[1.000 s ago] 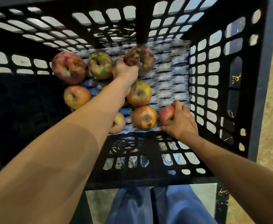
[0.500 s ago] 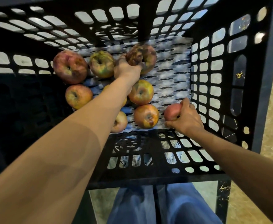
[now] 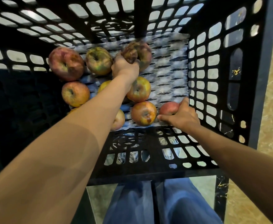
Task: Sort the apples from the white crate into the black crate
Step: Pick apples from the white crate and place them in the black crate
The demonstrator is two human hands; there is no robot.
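- Both hands are deep inside the black crate (image 3: 239, 65), down at its foam liner (image 3: 168, 75).
- Left hand (image 3: 125, 67), arm stretched long, curls its fingers over a dark mottled apple (image 3: 130, 53) just beyond the knuckles, at the far end.
- Right hand (image 3: 183, 117) sits nearer, in the near right corner, clasping a red apple (image 3: 168, 108) on its left.
- Set-down looks next; the white crate is out of view.

Beyond my left hand (image 3: 124, 68): far apple (image 3: 130, 52), touching it.
Left of my right hand (image 3: 183, 118): near apple (image 3: 168, 108), touching.
Under my forearm (image 3: 90, 120): perhaps two apples (image 3: 119, 119), in the black crate (image 3: 248, 78).
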